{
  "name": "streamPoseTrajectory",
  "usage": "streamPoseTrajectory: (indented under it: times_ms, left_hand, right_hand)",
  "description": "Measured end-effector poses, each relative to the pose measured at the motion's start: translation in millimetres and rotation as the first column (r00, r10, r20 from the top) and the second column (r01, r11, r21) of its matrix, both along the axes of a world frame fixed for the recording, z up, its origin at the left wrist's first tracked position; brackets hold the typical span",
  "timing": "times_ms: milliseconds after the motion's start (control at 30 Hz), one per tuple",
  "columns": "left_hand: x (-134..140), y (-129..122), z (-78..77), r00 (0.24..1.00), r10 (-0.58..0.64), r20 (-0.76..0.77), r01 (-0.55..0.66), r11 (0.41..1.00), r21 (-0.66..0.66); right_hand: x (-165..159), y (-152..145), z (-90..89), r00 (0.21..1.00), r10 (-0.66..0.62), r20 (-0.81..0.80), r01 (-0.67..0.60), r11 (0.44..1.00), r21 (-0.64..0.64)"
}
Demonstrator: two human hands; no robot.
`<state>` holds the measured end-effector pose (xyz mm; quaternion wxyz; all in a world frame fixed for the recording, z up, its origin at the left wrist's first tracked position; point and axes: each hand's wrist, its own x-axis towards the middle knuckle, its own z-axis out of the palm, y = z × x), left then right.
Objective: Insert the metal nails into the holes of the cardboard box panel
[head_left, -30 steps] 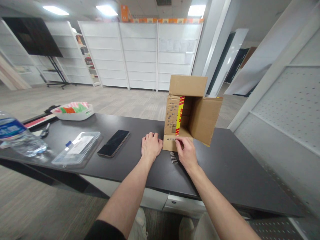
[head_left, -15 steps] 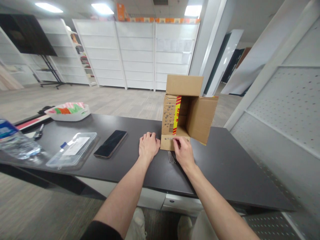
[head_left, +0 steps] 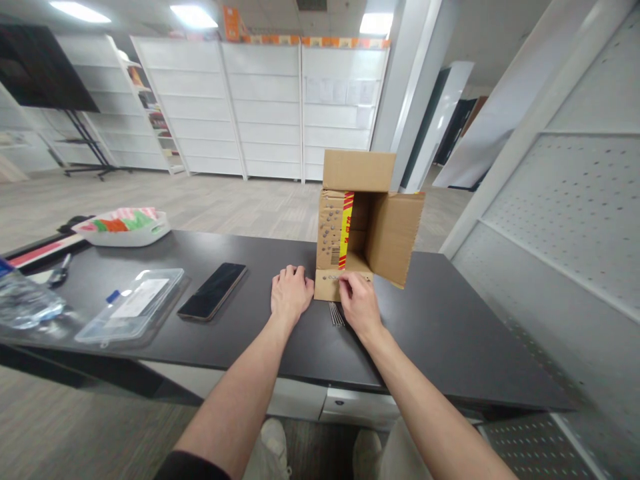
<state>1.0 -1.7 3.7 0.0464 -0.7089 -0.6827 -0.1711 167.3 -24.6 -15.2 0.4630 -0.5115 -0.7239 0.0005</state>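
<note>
A cardboard box (head_left: 377, 227) lies on its side, its opening facing me. Small dark round spots mark its left flap, and a row of similar spots runs along the bottom flap (head_left: 325, 288). My right hand (head_left: 360, 301) is over this bottom flap, thumb and fingertips pinched together; anything between them is too small to make out. Palm down on the table, my left hand (head_left: 291, 291) lies just left of the flap with its fingers stretched forward. Several thin metal nails or screws (head_left: 336, 315) lie side by side below the flap, left of my right hand.
On the dark table (head_left: 450, 333), a phone (head_left: 213, 291) and a clear plastic case (head_left: 133, 307) lie to the left. Farther left are a water bottle (head_left: 27, 300), a pen (head_left: 64, 267) and a white basket (head_left: 153, 235) of colourful items. A perforated panel (head_left: 565, 220) stands at the right.
The whole view has shifted slightly, so the table and box appear a little farther left. Both hands keep nearly the same places beside the box flap.
</note>
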Motion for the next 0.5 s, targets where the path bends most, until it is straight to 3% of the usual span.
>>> streamPoseTrajectory:
  times_ms: [500]
  left_hand:
    - [0.5,1.1,-1.4,1.0,0.01,0.029,-0.01,1.0,-0.015]
  right_hand:
    - [-0.1,-4.5,-0.3,0.993,-0.096,0.069,0.099,0.994,-0.038]
